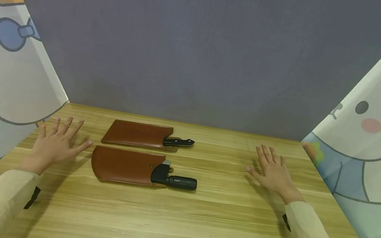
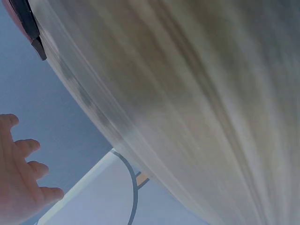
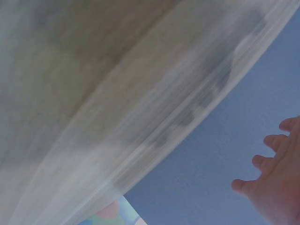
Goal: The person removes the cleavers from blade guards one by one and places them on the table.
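L hand (image 1: 55,146) & R hand (image 1: 273,174) were empty, fingers spread, w/ cleaver (image 1: 177,181) & riveted-handle knife (image 1: 178,142) both sheathed, so prob. unstarted or finished.

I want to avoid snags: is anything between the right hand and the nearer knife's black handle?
Nothing visible: in the head view, only bare tabletop lies between the right hand and the black handle. The farther knife sits behind, off the straight path.
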Demonstrator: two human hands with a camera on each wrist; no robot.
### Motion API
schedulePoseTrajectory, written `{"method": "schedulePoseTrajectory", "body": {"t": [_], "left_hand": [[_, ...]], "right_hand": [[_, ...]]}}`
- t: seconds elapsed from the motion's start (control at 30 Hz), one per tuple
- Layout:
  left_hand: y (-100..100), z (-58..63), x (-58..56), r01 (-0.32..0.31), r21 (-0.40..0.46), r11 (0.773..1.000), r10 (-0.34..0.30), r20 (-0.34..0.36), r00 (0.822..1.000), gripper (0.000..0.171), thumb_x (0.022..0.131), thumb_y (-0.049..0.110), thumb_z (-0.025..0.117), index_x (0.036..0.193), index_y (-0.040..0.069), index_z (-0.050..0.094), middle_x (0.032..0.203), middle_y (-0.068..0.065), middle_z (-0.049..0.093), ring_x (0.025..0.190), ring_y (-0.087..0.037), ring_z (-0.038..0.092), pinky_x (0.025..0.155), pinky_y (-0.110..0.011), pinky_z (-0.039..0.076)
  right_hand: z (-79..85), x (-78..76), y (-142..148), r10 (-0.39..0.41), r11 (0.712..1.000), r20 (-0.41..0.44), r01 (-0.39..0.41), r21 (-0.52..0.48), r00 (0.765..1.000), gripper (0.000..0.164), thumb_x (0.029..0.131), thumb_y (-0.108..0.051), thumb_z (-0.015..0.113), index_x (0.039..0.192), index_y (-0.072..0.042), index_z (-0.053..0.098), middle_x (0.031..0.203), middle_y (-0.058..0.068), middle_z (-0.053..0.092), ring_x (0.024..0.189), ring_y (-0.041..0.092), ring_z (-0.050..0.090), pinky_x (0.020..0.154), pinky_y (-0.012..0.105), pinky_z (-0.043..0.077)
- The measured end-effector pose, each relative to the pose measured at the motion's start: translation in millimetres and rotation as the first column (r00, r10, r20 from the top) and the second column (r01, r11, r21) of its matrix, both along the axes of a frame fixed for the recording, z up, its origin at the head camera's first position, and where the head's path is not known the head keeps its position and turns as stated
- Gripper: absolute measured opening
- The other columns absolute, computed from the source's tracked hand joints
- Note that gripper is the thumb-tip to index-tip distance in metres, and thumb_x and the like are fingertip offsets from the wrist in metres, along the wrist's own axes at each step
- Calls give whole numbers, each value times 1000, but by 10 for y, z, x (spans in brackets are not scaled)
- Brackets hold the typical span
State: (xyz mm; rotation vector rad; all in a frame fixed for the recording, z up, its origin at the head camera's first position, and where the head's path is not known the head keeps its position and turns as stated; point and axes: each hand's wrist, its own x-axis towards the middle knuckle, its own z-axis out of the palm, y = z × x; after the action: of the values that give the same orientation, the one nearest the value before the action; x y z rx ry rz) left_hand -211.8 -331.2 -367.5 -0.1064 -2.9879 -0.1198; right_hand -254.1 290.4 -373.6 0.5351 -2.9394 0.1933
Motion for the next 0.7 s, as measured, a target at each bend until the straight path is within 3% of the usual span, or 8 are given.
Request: {"method": "schedulePoseTrajectory", "body": {"t": [0.4, 0.7], "left_hand": [[85, 9, -6, 39, 6, 999, -39, -14, 999, 81, 87, 63, 38, 149, 22, 4, 151, -23, 5, 134, -51, -2, 98, -72, -2], [188, 3, -2, 76, -31, 997, -77, -34, 996, 82, 85, 65, 41, 149, 24, 9, 149, -23, 16, 134, -51, 8, 100, -70, 4]], "right_hand": [[15, -3, -111, 68, 998, -37, -68, 11, 997, 82, 88, -50, 50, 148, -10, 12, 153, 15, 12, 139, 39, 8, 105, 65, 6], [7, 22, -256, 143, 988, -108, -136, 75, 984, 78, 87, -48, 54, 145, -7, 24, 148, 17, 27, 137, 38, 20, 107, 60, 13]]}}
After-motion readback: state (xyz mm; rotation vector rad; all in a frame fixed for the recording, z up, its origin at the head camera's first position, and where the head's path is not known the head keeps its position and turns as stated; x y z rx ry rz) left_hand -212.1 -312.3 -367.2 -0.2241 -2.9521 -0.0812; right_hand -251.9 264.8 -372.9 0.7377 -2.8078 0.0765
